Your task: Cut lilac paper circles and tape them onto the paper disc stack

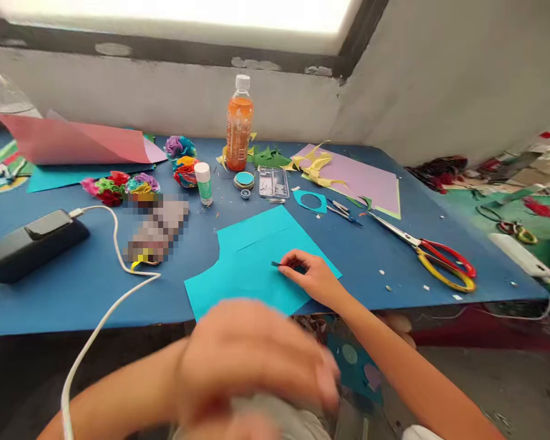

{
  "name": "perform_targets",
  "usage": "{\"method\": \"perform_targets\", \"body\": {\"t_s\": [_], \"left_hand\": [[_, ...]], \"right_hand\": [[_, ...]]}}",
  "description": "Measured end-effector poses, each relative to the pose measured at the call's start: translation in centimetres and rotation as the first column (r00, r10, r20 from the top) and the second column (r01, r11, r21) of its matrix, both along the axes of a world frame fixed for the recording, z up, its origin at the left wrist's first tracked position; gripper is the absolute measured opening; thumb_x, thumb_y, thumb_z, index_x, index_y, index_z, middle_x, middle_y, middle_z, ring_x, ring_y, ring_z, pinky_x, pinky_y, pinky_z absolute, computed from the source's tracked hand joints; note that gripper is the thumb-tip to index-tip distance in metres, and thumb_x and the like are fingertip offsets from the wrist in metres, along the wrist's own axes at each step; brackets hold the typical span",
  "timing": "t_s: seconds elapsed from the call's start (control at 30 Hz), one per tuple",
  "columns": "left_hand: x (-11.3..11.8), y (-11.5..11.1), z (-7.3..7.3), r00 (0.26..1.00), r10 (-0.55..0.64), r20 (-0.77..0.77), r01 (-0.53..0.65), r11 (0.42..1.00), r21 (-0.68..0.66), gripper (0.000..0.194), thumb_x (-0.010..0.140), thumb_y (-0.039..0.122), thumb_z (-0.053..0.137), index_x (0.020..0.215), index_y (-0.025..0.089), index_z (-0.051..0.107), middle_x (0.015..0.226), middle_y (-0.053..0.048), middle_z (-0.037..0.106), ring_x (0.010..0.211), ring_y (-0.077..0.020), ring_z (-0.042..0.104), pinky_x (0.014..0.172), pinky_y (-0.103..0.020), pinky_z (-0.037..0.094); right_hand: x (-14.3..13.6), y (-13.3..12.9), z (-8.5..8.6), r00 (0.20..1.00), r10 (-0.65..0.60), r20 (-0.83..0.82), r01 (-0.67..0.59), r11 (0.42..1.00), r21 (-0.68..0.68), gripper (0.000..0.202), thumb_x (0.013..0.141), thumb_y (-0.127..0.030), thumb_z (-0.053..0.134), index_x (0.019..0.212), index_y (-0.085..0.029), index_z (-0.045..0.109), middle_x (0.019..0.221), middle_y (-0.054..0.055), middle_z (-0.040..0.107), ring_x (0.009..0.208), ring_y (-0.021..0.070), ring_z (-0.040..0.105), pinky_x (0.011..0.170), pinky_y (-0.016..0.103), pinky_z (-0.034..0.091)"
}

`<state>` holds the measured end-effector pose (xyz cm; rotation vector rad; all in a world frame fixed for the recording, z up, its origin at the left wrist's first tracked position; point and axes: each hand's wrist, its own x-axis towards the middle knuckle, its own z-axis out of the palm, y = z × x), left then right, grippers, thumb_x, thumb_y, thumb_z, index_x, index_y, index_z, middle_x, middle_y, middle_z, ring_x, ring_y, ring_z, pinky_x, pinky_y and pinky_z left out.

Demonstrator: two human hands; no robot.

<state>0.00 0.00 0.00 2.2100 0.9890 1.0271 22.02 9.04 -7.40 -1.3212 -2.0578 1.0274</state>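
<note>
My right hand (308, 275) rests on a sheet of turquoise paper (252, 263) at the table's front edge. Its thumb and fingertips pinch a small dark, thin piece (275, 264), whose kind I cannot make out. One side of the paper is cut to a stepped outline, and a thin line or slit runs across its upper part. Close to the camera, my left hand (256, 354) is raised in front of the table edge. Motion smears its fingers, so whether they hold anything is unclear. It covers the paper's lower edge.
Beyond the paper stand a glue stick (203, 184), an orange drink bottle (239, 125) and a clear plastic case (274, 183). Large red-and-yellow scissors (421, 244) and a compass (343, 211) lie right. A white cable (114, 305) crosses the left side from a power bank (34, 241).
</note>
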Motion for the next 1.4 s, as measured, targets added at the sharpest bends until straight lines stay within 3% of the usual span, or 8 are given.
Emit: {"method": "perform_targets", "body": {"t_s": [0.07,0.17,0.33,0.5,0.63,0.97,1.2,1.4], "left_hand": [[0.0,3.3,-0.8,0.981,0.106,-0.164,-0.114,0.993,-0.041,0.041,0.092,0.05,0.033,0.104,0.024,0.063,0.097,-0.008,0.07,0.099,-0.0229,0.063,0.086,-0.035,0.051],[-0.6,8.1,-2.0,0.706,0.244,-0.664,-0.434,0.891,-0.134,0.047,0.086,0.049,0.049,0.117,0.014,0.054,0.119,-0.018,0.061,0.117,-0.0322,0.052,0.095,-0.043,0.044],[-2.4,12.6,-3.9,0.686,0.169,-0.708,-0.476,0.839,-0.262,0.065,0.071,0.053,0.065,0.119,0.013,0.049,0.118,-0.019,0.06,0.106,-0.0351,0.058,0.081,-0.04,0.049],[-3.5,13.1,-4.5,0.76,0.076,-0.646,-0.397,0.841,-0.367,0.052,0.074,0.049,0.06,0.114,0.017,0.053,0.12,-0.012,0.06,0.108,-0.0295,0.057,0.078,-0.033,0.047],[-3.5,12.8,-4.6,0.803,0.072,-0.591,-0.375,0.833,-0.408,0.041,0.077,0.048,0.055,0.106,0.018,0.056,0.109,-0.009,0.064,0.099,-0.0274,0.06,0.072,-0.03,0.046],[-3.6,12.8,-5.1,0.787,0.11,-0.607,-0.454,0.769,-0.45,0.059,0.074,0.04,0.06,0.127,0.02,0.044,0.088,-0.004,0.065,0.078,-0.0221,0.063,0.061,-0.026,0.043],[-3.9,13.1,-5.2,0.812,0.107,-0.573,-0.444,0.751,-0.489,0.05,0.073,0.033,0.058,0.121,0.021,0.048,0.082,-0.001,0.066,0.075,-0.0207,0.064,0.062,-0.025,0.045],[-4.1,13.5,-5.2,0.809,0.085,-0.581,-0.439,0.745,-0.502,0.053,0.069,0.032,0.062,0.12,0.024,0.048,0.091,-0.001,0.065,0.088,-0.0225,0.064,0.069,-0.025,0.046]], "right_hand": [[0.2,0.4,0.1,1.0,0.03,0.004,-0.03,1.0,-0.008,0.019,0.08,-0.04,0.06,0.078,-0.02,0.06,0.077,0.004,0.065,0.072,0.018,0.06,0.067,0.031,0.05],[0.6,1.1,0.3,0.997,0.078,0.01,-0.078,0.997,-0.017,0.021,0.079,-0.041,0.061,0.078,-0.02,0.061,0.077,0.004,0.066,0.071,0.0182,0.061,0.065,0.031,0.052],[1.2,2.8,0.5,0.993,0.12,0.02,-0.119,0.993,-0.021,0.021,0.078,-0.041,0.062,0.077,-0.02,0.062,0.076,0.005,0.067,0.069,0.0185,0.062,0.063,0.031,0.053],[0.6,3.2,1.9,0.993,0.109,0.042,-0.109,0.994,-0.005,0.017,0.081,-0.035,0.059,0.089,-0.02,0.064,0.089,0.007,0.07,0.079,0.0202,0.065,0.068,0.033,0.055],[-2.0,1.7,2.6,0.992,0.046,0.121,-0.067,0.982,0.176,0.01,0.083,-0.024,0.057,0.086,-0.02,0.066,0.08,0.005,0.069,0.071,0.0178,0.064,0.063,0.03,0.055],[-6.5,1.6,0.3,0.986,0.112,0.124,-0.138,0.963,0.233,0.014,0.084,-0.016,0.056,0.093,-0.02,0.066,0.083,0.002,0.071,0.07,0.0148,0.065,0.061,0.026,0.055],[-6.2,4.4,-0.7,0.92,0.366,0.14,-0.384,0.772,0.506,0.015,0.086,-0.009,0.054,0.089,-0.021,0.063,0.085,0.004,0.071,0.083,0.016,0.066,0.073,0.029,0.054],[-6.0,5.2,-2.0,0.886,0.423,0.188,-0.444,0.662,0.603,0.021,0.086,-0.003,0.051,0.091,-0.02,0.062,0.087,0.006,0.072,0.083,0.0168,0.066,0.074,0.031,0.054]]}}
